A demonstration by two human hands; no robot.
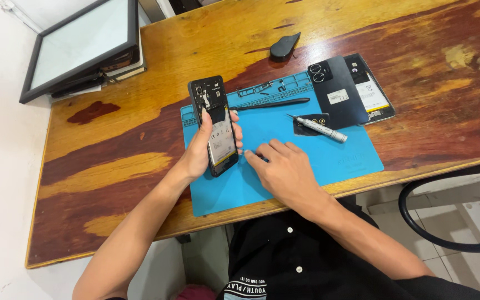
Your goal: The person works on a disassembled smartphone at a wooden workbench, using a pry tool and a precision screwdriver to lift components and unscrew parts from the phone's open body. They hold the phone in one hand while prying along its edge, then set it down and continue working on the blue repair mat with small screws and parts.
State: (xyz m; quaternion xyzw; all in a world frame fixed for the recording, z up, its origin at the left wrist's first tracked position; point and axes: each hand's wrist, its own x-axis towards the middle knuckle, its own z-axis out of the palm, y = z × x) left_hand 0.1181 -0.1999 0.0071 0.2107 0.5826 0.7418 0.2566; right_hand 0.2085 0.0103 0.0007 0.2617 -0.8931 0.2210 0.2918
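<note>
My left hand (201, 150) holds an opened black phone (215, 125) upright over the blue work mat (306, 161); its back is off, so the battery and circuit board show. My right hand (284, 169) rests palm down on the mat beside the phone, fingertips pinching or touching a small dark item (261, 158) that I cannot make out. A silver precision screwdriver (320, 129) lies on the mat to the right, apart from both hands. A thin black pry tool (273, 103) lies along the mat's upper part.
The black phone back cover (337, 91) and another opened phone (370, 89) lie at the mat's right edge. A black pick-shaped tool (284, 46) sits on the wooden table (112, 166). A framed screen (81, 44) rests on books at far left. A black chair rim (418, 222) is lower right.
</note>
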